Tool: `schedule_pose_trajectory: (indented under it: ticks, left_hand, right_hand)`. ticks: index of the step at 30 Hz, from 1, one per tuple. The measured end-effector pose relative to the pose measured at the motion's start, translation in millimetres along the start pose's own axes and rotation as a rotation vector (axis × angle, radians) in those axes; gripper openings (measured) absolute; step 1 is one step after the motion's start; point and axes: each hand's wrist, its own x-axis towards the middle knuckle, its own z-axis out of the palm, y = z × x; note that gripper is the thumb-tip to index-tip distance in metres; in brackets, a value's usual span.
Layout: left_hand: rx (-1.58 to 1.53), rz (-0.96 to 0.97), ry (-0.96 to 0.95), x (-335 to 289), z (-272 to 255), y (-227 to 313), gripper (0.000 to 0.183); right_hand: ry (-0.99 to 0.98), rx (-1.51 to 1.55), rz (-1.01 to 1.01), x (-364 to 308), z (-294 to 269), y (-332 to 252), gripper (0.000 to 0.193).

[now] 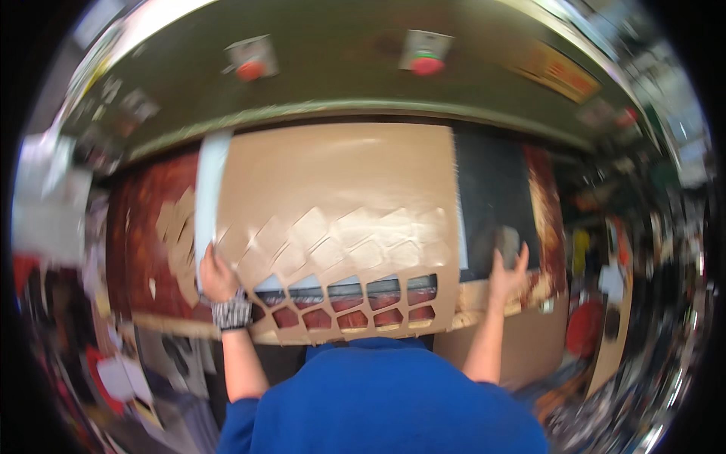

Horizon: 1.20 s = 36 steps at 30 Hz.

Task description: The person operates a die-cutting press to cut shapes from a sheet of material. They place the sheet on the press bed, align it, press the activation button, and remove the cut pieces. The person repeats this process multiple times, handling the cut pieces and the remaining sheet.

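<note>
A large tan sheet (325,166), smooth like leather or synthetic material, lies over the work surface in front of me. Rows of cut-out openings run along its near edge, and above them lie cut pieces (355,234) with angled outlines. My left hand (219,280), with a patterned band at the wrist, has its fingers closed at the sheet's left edge, over a pale strip (214,170). At the right, my right hand (510,278) has thumb and fingers on either side of a small grey block (507,240), above a black board (491,181). Motion blurs the block's details.
A green machine beam (340,79) spans the far side, with a red knob (250,70) and a pink knob (427,66). Tan scraps (178,234) lie on the worn red surface (144,234) at the left. A brown board (522,340) stands below the near right edge.
</note>
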Motion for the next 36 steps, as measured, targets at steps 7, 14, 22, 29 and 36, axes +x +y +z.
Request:
schedule_pose_trajectory:
  ticks: [7,14,22,29,36]
  left_hand:
    - [0.000,-0.324,-0.377,32,-20,-4,0.043]
    - [-0.517,-0.343,-0.354,54,-26,-9,0.036]
    - [-0.980,-0.420,-0.437,58,-35,-9,0.041]
    - [-1.057,-0.478,-0.530,63,-38,2,0.038]
    - [-1.298,-0.501,-0.675,79,-46,-2,0.039]
  right_hand:
    - [-0.025,-0.445,-0.323,-10,-5,-2,0.058]
    - [-0.475,0.209,-0.585,-82,95,-165,0.055]
    - [-1.153,0.321,-0.787,-199,188,-313,0.061]
    - [-1.065,0.061,-0.790,-242,222,-329,0.032]
    - [-0.950,0.294,-0.672,-238,228,-325,0.014]
